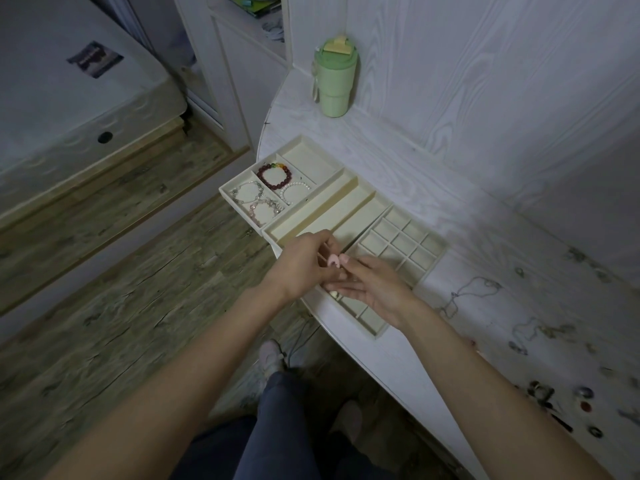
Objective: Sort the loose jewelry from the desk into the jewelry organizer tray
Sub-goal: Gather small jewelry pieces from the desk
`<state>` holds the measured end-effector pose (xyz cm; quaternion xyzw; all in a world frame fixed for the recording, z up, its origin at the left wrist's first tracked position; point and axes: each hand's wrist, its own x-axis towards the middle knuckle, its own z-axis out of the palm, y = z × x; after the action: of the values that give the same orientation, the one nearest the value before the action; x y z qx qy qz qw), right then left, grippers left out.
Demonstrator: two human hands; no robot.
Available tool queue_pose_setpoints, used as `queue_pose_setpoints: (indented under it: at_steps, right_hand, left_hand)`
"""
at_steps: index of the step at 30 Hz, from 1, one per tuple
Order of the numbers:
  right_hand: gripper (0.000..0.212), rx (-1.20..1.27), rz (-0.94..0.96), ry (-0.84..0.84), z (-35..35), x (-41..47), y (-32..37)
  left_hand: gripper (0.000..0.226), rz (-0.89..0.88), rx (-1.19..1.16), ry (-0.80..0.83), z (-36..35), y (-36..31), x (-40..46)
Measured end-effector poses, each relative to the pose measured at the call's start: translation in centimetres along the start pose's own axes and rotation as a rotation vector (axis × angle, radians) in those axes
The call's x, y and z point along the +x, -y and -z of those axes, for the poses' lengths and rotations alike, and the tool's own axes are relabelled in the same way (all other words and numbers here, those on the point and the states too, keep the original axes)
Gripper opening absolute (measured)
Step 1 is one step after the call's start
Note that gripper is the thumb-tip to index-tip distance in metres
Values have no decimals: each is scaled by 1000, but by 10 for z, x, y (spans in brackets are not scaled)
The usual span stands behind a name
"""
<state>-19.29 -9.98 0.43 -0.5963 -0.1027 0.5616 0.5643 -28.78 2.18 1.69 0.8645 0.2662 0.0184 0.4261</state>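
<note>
The cream jewelry organizer tray [367, 199] lies on the white desk, with a grid of small cells [403, 241] at its right. Its far-left sections hold a dark red bead bracelet [274, 174], a pearl bracelet [294, 192] and silver charm bracelets [254, 199]. My left hand [301, 265] hovers over the tray's near end and pinches a small pink piece [334, 261] with curled fingers. Touching it from the right, my right hand [374, 289] lies over the grid with straight fingers. Loose chains [464, 299] and rings [585, 393] are scattered on the desk to the right.
A green tumbler [335, 84] stands in the far corner against the wall. The desk's curved front edge [346, 344] runs just under my wrists, with wood floor and my legs below. A bed [69, 109] fills the left.
</note>
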Motion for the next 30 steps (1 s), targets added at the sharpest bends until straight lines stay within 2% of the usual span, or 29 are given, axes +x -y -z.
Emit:
queue_pose_setpoints:
  at_steps: [3, 6, 9, 14, 19, 22, 24, 27, 30]
  right_hand:
    - [11, -73, 15, -2, 2, -1, -2]
    - [3, -89, 42, -4, 4, -2, 0]
    - [6, -88, 73, -49, 4, -2, -1]
    - [7, -4, 77, -97, 7, -1, -2]
    - [9, -31, 54, -127, 10, 0, -5]
    - [8, -44, 59, -150, 11, 2, -6]
    - [8, -56, 74, -175, 11, 2, -5]
    - [7, -61, 83, -200, 9, 1, -3]
    - [13, -57, 75, -203, 9, 1, -3]
  left_hand:
    - [28, 7, 20, -28, 1, 4, -2]
    - [25, 66, -52, 59, 1, 6, -5]
    - [17, 141, -276, 92, -1, 9, -6]
    - [11, 121, -545, 105, -2, 12, -4]
    - [13, 166, -443, 107, -7, 13, -4]
    - [18, 146, -323, 167, -7, 10, -2]
    - [12, 143, -264, 189, -7, 10, 0]
    - [6, 147, -195, 136, -6, 11, 2]
    - [13, 135, -109, 89, -5, 14, 4]
